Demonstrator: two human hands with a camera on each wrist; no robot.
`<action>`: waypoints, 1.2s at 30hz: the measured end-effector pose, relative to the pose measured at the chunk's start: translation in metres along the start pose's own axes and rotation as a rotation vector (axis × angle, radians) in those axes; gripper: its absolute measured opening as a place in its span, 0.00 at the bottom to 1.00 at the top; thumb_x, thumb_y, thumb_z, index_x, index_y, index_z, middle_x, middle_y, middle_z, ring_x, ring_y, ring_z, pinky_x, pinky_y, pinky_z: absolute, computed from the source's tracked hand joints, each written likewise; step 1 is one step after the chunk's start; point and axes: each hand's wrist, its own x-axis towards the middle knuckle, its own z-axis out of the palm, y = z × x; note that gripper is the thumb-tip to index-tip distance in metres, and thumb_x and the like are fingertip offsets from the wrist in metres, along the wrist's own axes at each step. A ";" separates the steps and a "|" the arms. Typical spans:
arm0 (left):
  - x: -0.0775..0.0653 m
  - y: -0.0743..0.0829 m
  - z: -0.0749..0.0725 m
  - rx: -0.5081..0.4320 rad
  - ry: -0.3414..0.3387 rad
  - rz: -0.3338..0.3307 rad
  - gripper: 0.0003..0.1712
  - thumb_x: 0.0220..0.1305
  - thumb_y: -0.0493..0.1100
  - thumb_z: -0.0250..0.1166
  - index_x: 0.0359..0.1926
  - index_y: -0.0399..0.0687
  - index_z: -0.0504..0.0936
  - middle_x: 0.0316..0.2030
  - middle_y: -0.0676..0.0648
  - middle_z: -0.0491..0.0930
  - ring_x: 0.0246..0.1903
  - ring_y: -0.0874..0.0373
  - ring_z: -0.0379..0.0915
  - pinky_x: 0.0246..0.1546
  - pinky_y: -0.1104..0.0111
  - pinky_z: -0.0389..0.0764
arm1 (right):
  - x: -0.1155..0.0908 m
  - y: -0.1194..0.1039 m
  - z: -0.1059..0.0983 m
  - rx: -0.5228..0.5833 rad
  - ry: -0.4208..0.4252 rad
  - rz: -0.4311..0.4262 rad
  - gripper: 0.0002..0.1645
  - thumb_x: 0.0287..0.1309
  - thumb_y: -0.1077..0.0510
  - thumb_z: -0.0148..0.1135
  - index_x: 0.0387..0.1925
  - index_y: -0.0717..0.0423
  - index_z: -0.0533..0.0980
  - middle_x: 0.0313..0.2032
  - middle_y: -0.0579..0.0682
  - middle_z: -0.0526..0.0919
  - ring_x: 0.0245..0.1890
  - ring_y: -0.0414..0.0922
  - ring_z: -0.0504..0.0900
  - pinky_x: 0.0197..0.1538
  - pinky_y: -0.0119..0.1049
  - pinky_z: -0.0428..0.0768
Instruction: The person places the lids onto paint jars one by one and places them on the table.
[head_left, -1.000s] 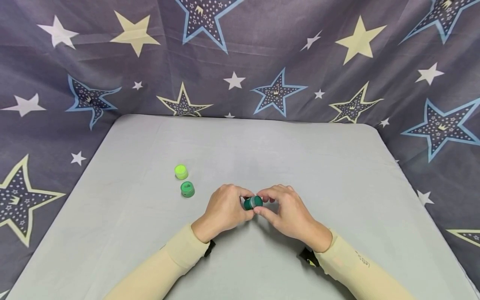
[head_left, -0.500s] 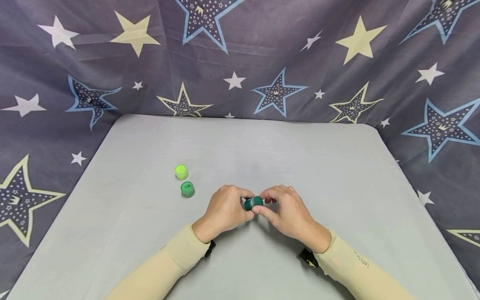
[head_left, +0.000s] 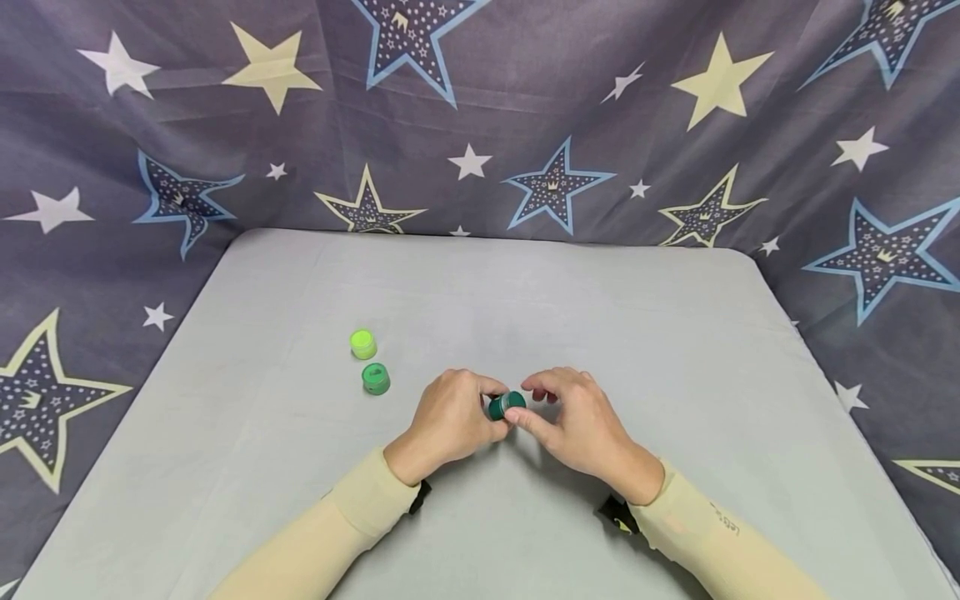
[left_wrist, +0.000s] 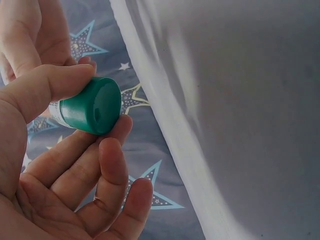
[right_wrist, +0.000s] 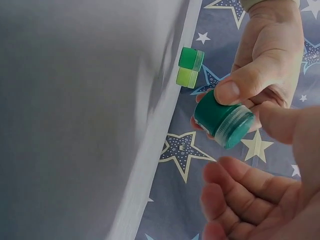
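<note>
A small dark green jar point(head_left: 507, 406) is held in the air over the table's middle. My left hand point(head_left: 453, 417) grips its left end, thumb on one side and fingers on the other. In the left wrist view the jar's point(left_wrist: 97, 106) smooth rounded green end faces the camera. The right wrist view shows the jar's point(right_wrist: 225, 120) other end, with a clear ribbed band around a teal disc. My right hand point(head_left: 581, 421) is beside that end. Its thumb point(right_wrist: 280, 122) is right at the disc's edge, while its bent fingers point(right_wrist: 240, 187) are apart from the jar.
Left of the hands, a lime green jar point(head_left: 363, 344) and a mid-green jar point(head_left: 376, 379) stand close together on the grey cloth-covered table point(head_left: 637, 325). A dark star-patterned curtain point(head_left: 510, 108) hangs behind and along both sides of the table.
My right fingers have come away from the jar's end and spread a little, with the thumb staying near it. My left hand and the jar have barely moved.
</note>
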 end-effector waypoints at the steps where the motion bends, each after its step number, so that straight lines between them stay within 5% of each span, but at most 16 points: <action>1: 0.000 0.000 0.000 -0.002 -0.001 -0.002 0.12 0.49 0.42 0.81 0.37 0.53 0.93 0.25 0.59 0.84 0.18 0.67 0.68 0.20 0.71 0.70 | 0.000 0.000 0.000 0.003 0.005 -0.005 0.21 0.55 0.47 0.78 0.44 0.56 0.84 0.35 0.49 0.85 0.34 0.49 0.79 0.43 0.43 0.74; 12: 0.000 0.000 -0.001 -0.001 -0.021 -0.014 0.15 0.48 0.43 0.83 0.40 0.55 0.93 0.28 0.59 0.86 0.21 0.69 0.70 0.24 0.71 0.73 | -0.002 0.000 -0.002 0.070 -0.052 -0.046 0.26 0.51 0.58 0.80 0.53 0.54 0.83 0.47 0.42 0.86 0.43 0.48 0.82 0.47 0.40 0.72; 24: -0.001 0.002 -0.001 -0.009 -0.012 -0.005 0.15 0.48 0.43 0.83 0.39 0.54 0.93 0.26 0.58 0.85 0.19 0.67 0.69 0.22 0.70 0.71 | -0.002 0.000 -0.001 0.091 -0.045 -0.081 0.22 0.51 0.63 0.79 0.49 0.53 0.84 0.44 0.40 0.86 0.43 0.46 0.82 0.45 0.39 0.73; 36: 0.000 0.003 -0.001 -0.013 -0.015 -0.010 0.14 0.48 0.43 0.82 0.39 0.54 0.93 0.28 0.58 0.86 0.19 0.68 0.70 0.23 0.71 0.73 | -0.001 -0.001 0.000 0.046 -0.027 -0.062 0.16 0.54 0.57 0.79 0.44 0.53 0.85 0.36 0.43 0.85 0.36 0.46 0.80 0.41 0.38 0.71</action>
